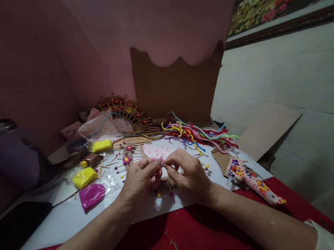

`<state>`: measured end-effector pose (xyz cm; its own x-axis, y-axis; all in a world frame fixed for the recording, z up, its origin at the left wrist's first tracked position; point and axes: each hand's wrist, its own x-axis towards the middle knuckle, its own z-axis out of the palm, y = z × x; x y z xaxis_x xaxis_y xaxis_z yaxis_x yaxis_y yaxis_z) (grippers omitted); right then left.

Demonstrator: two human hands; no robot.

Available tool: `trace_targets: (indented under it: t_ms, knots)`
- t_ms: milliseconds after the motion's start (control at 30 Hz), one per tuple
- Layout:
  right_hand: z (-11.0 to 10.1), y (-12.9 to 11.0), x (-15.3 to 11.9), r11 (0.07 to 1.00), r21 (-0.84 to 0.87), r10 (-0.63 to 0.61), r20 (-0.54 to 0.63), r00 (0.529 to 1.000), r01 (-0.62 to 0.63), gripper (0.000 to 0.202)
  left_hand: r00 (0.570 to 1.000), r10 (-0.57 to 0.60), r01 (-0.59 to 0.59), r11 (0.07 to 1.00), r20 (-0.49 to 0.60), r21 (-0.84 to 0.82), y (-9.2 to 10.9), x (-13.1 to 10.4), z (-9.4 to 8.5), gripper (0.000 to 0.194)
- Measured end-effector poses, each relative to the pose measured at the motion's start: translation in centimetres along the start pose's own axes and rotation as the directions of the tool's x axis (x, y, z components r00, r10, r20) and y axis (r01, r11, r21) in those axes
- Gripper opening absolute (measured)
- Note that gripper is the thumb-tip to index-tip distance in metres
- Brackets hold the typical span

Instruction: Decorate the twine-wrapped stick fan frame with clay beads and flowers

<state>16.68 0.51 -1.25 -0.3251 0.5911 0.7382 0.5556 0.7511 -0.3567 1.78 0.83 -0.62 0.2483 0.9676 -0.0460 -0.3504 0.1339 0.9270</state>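
My left hand (141, 176) and my right hand (189, 173) meet above the white paper, fingertips pinched together. Between them is a small pink piece (160, 161), too small to tell whether it is yarn or clay. Under the hands lies a partly hidden half-round craft piece with a pink dotted centre (161, 148). Around it, a brown rim (127, 157) carries magenta and yellow clay flowers, and sticks with coloured ball tips stick outward. Left of my left hand are a purple clay packet (92, 196) and a yellow clay block (85, 177).
A tangle of coloured yarn (196, 133) lies behind my right hand, near scissors (153, 136) and wooden sticks (132, 141). A flower-patterned piece (252, 177) rests at right. A finished-looking fan shape (127, 110) and cut cardboard (177, 90) stand behind. A purple container (6, 155) is at left.
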Motion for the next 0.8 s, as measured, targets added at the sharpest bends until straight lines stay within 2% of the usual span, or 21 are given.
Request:
trace_targets:
  t_ms: [367,700,800]
  knots:
    - [-0.42,-0.04,0.17,0.996,-0.025,-0.087,0.084,0.993,0.09,0.014,1.0,0.007,-0.007,1.0,-0.015,-0.015,-0.11,0.01,0.01,0.028]
    - [-0.04,0.16,0.11,0.987,-0.097,-0.118,0.079,0.99,0.126,0.016,0.998,0.036,-0.035,0.999,-0.058,0.016,-0.31,0.34,0.19,0.03]
    - [-0.12,0.27,0.27,0.992,-0.079,-0.098,0.068,0.993,0.104,0.014,0.998,0.025,-0.025,1.0,-0.051,0.006,-0.25,0.37,0.12,0.029]
